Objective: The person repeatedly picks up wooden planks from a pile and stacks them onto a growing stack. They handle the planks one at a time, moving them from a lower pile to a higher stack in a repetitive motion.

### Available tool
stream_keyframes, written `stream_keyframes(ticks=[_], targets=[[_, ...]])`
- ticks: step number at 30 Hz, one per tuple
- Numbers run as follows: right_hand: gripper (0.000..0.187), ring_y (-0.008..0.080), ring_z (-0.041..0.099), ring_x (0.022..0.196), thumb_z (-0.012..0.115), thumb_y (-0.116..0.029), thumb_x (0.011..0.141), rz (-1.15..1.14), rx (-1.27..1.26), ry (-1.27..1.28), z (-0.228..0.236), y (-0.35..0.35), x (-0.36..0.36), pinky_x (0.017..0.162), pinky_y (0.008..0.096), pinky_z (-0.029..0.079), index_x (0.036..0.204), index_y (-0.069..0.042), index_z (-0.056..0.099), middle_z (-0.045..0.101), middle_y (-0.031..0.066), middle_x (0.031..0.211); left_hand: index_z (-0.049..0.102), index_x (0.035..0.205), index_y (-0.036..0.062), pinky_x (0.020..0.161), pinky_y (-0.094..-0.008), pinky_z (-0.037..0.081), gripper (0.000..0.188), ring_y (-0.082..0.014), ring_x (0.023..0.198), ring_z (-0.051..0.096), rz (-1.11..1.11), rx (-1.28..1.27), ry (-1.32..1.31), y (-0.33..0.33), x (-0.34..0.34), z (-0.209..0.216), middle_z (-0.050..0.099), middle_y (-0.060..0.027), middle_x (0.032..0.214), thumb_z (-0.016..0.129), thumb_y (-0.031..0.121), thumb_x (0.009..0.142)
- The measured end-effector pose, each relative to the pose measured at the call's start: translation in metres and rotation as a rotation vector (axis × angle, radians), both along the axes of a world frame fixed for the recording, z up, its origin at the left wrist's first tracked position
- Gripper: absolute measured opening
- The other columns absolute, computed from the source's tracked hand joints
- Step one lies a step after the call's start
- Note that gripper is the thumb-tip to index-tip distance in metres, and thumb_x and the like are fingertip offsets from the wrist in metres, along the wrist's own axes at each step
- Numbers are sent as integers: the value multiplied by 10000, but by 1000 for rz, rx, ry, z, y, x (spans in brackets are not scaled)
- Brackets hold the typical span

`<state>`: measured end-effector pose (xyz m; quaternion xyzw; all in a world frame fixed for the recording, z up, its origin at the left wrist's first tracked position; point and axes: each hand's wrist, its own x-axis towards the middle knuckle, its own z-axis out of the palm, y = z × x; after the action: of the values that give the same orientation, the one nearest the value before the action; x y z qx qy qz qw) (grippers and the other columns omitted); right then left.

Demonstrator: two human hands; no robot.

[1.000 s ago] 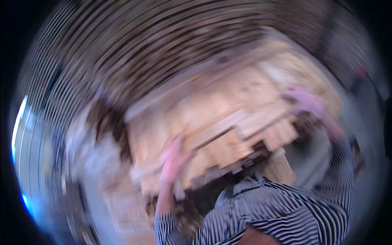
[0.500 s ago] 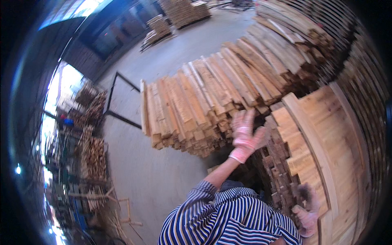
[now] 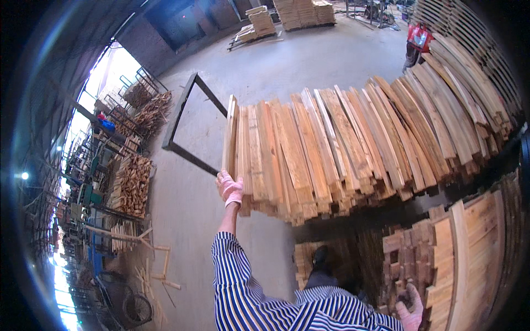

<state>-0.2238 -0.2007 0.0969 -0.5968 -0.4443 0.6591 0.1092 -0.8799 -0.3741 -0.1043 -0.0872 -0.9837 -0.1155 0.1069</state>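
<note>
My left hand [image 3: 230, 188], in a pinkish-white knit glove, grips the near end of a wooden slat [image 3: 229, 135]. That slat stands on edge at the far left of a long pile of slats [image 3: 326, 149], beside a dark metal frame [image 3: 182, 124]. My right hand [image 3: 409, 310], gloved alike, is low on the right, its fingers curled but apart and nothing seen between them. Close to it is a lower stack of wood pieces [image 3: 400, 259], with a pale board [image 3: 459, 259] lying on the wider planks to its right.
Bundled wood [image 3: 132, 185] and a wheel [image 3: 136, 308] stand along the left side. Stacked boards [image 3: 301, 14] rest on the concrete floor [image 3: 248, 66] at the back. A red bag or garment [image 3: 419, 36] shows past the pile's far right. My shoe [image 3: 321, 255] is below the pile.
My left hand has gone from the pile's near middle to its left end and closed on a slat. My right hand stays low by the lower stack. The view has shifted.
</note>
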Motion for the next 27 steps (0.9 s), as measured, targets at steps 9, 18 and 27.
stream_keyframes(ticks=[9, 18, 27], targets=[[626, 240, 573, 1249, 702, -110, 922, 374, 48, 72, -64, 13, -112, 1059, 354, 462, 1497, -34, 464, 602, 143, 1364, 479, 1418, 25, 1037, -445, 504, 765, -394, 1252, 592, 95, 34, -282, 15, -155, -37, 580, -235, 1374, 756, 396, 810], [660, 201, 584, 1273, 738, -89, 863, 913, 224, 264, -98, 37, -261, 1096, 343, 455, 1469, -1, 493, 621, 134, 1353, 617, 1076, -22, 744, -377, 570, 512, -230, 814, 667, -103, 344, -627, 11, -97, 70, 683, -142, 906, 807, 377, 817], [1234, 398, 447, 1389, 859, -471, 765, 659, -147, 354, -182, 0, -443, 1145, 438, 408, 1586, 65, 110, 453, 328, 1467, 478, 1320, -56, 923, -395, 543, 664, -276, 1080, 636, -207, 929, -648, 51, 216, 45, 606, -198, 1221, 821, 229, 828]])
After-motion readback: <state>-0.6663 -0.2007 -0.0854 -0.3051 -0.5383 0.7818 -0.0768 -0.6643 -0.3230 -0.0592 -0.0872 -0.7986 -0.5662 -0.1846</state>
